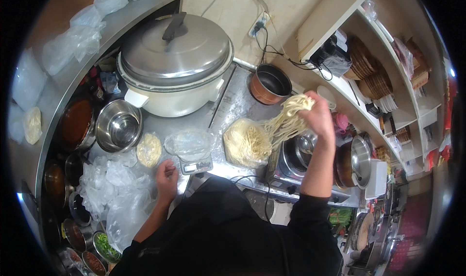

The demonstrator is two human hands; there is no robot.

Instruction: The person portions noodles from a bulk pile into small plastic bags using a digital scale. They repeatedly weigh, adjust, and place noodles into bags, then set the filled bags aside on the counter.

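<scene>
My right hand (pixel 318 114) is raised and closed on a bunch of noodles (pixel 287 121), whose strands hang down to a clear plastic bag of noodles (pixel 245 143) on the metal counter. Near the counter's front edge, my left hand (pixel 167 179) rests with its fingers curled and nothing visible in it. A small digital kitchen scale (pixel 196 165) stands just right of that hand, with a clear plastic bag (pixel 189 143) lying over its pan. A portion of noodles in a small plastic bag (pixel 149 149) lies behind my left hand, to the left of the scale.
A large lidded cooker (pixel 176 57) stands at the back, beside an empty steel bowl (pixel 119 126). A pot (pixel 270 85) is by the wall, and a gas stove (pixel 291 166) is right of the noodle bag. Plastic bags (pixel 116 192) are heaped at left near a bowl of chopped greens (pixel 105 245).
</scene>
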